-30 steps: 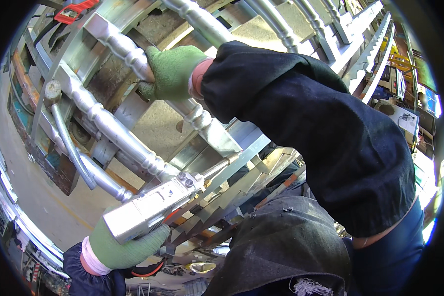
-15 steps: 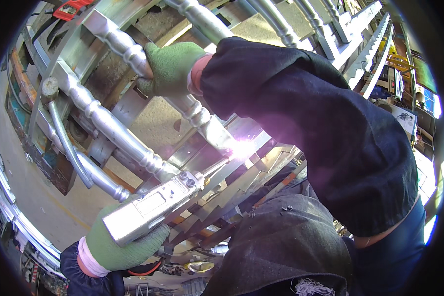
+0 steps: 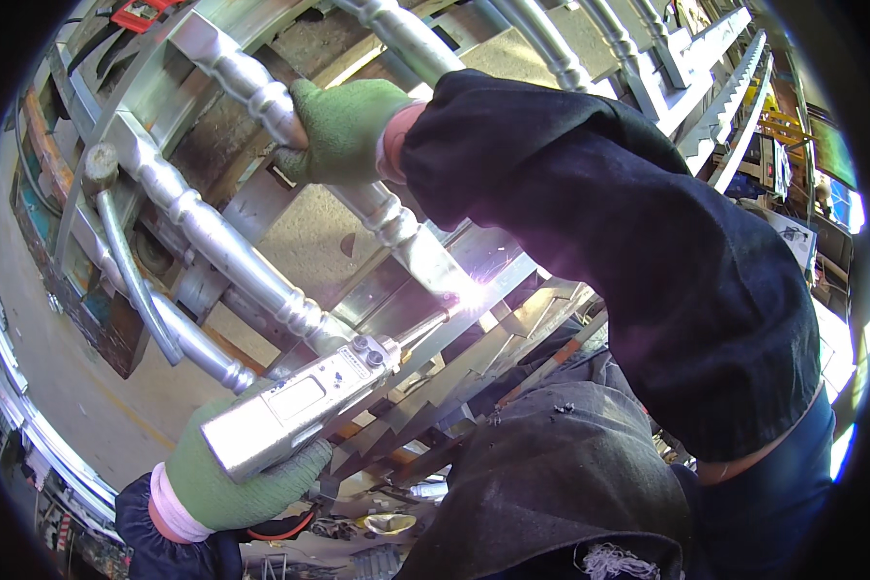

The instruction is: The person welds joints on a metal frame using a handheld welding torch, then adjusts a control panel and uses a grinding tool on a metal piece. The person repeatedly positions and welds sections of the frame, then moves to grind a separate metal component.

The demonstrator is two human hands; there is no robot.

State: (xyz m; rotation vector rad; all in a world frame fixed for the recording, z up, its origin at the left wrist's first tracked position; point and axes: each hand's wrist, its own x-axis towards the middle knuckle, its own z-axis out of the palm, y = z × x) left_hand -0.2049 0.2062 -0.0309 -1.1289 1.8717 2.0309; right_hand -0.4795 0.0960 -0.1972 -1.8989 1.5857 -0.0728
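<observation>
My left hand (image 3: 246, 493), in a green glove with a pale pink cuff, is closed around a silver, boxy welding gun (image 3: 295, 411). The gun's thin nozzle points right and up to a bright arc at the lower end of a turned metal baluster (image 3: 396, 227), where it meets a flat metal rail (image 3: 507, 275). My right hand (image 3: 343, 130), gloved the same way, reaches across from the right and grips the same baluster higher up. Its fingers wrap round the shaft and are partly hidden. The arc's glare hides the joint itself.
A hammer (image 3: 130, 261) rests across the metalwork on the left. Beside the held baluster lies another turned baluster (image 3: 213, 237), with several more beyond my right arm. A red-handled tool (image 3: 145, 12) is at the top left. Notched metal strips (image 3: 725, 106) lie at the upper right.
The arc's glow has become smaller and the purple haze over my right sleeve has faded. Both hands keep their grips, and the view has shifted slightly.
</observation>
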